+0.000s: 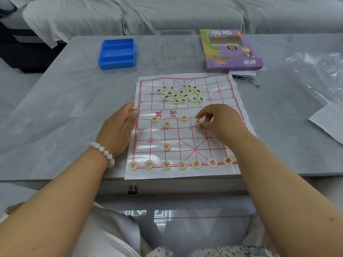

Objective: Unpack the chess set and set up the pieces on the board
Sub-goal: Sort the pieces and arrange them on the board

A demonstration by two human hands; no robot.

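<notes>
Nearest to the person, along the lower edge of the paper board (219,86), a row of seven red pieces (181,165) is already placed on the line, from lower left toward the lower right, and one more red piece (166,146) stands alone a little above them. In the middle of the frame the left hand (118,127) rests on the table (65,108) at the left border of the board, with relaxed fingers and the thumb touching the sheet, holding nothing; it seems to keep the sheet flat. The right hand (219,121) pinches one small red disc (197,121) between thumb and fingertips, just over the board on the near side of the river text. Three other red discs (167,124) lie to the left of it. The discs look light, hard and smooth, so they are best taken by the rim with two fingers; the board looks thin, creased and light, so it may slide or lift easily. Farther up, the black pieces (181,94) lie in a loose heap on the far half, not yet arranged. Beyond the board are a blue tray (117,52) at upper left, a clear plastic insert (176,49) and the purple box (232,51) at upper right.
</notes>
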